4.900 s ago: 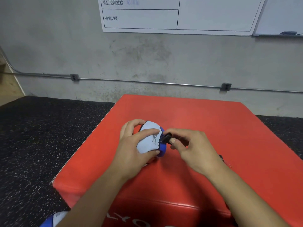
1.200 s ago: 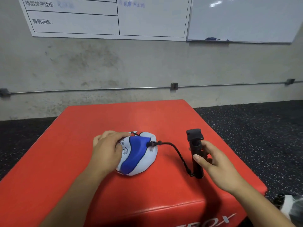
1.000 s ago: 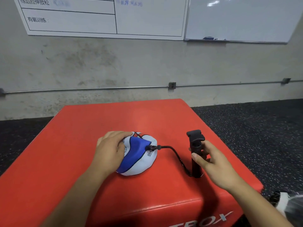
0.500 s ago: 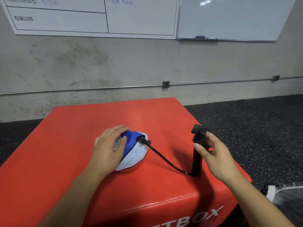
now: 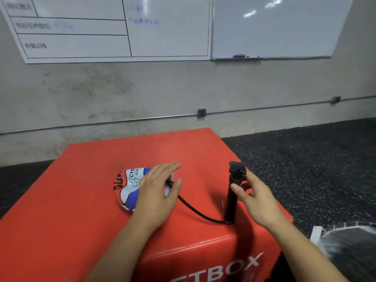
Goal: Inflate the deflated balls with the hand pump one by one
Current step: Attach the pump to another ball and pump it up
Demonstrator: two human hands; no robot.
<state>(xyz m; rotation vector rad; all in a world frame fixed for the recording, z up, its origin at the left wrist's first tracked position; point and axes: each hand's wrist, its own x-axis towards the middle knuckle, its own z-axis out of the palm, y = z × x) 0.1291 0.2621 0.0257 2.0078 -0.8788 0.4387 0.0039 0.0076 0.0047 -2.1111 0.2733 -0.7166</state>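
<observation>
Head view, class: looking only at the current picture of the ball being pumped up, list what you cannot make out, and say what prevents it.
1. Where the hose joins the deflated ball: covered by the left hand.
2. The printing on the ball: partly hidden by that hand.
3. The right hand's grip on the pump: fingers pass behind the barrel.
4. The lettering on the red box: cut off by the bottom edge.
5. The object at the lower right: blurred, cut off.
6. The whiteboard writing: blurred.

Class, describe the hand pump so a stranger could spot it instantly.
Find the red foam box before the concrete wall. Near its right edge stands the hand pump, steadied by the right hand. It is the only upright black tube, with a T-handle and hose.
</observation>
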